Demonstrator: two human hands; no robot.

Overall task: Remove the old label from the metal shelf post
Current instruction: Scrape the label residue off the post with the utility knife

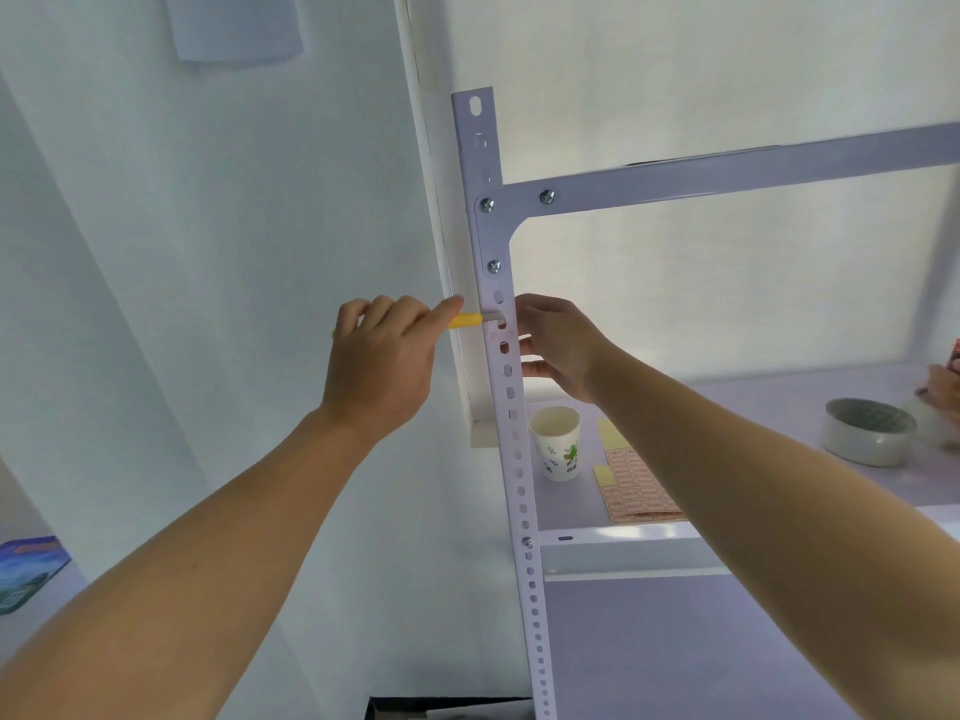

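A white perforated metal shelf post [511,423] runs upright through the middle of the head view. My left hand [382,363] is closed on a yellow-handled scraper knife [465,320], whose short metal blade lies flat against the post's front face. A faint pinkish label remnant [493,332] shows on the post just under the blade. My right hand [558,345] grips the post's right edge at the same height, fingers curled around behind it.
On the shelf board [779,392] stand a paper cup [555,441], sheets of pink and yellow labels [636,483] and a roll of tape [866,431]. Another person's hand [943,389] shows at the right edge. A white wall lies left of the post.
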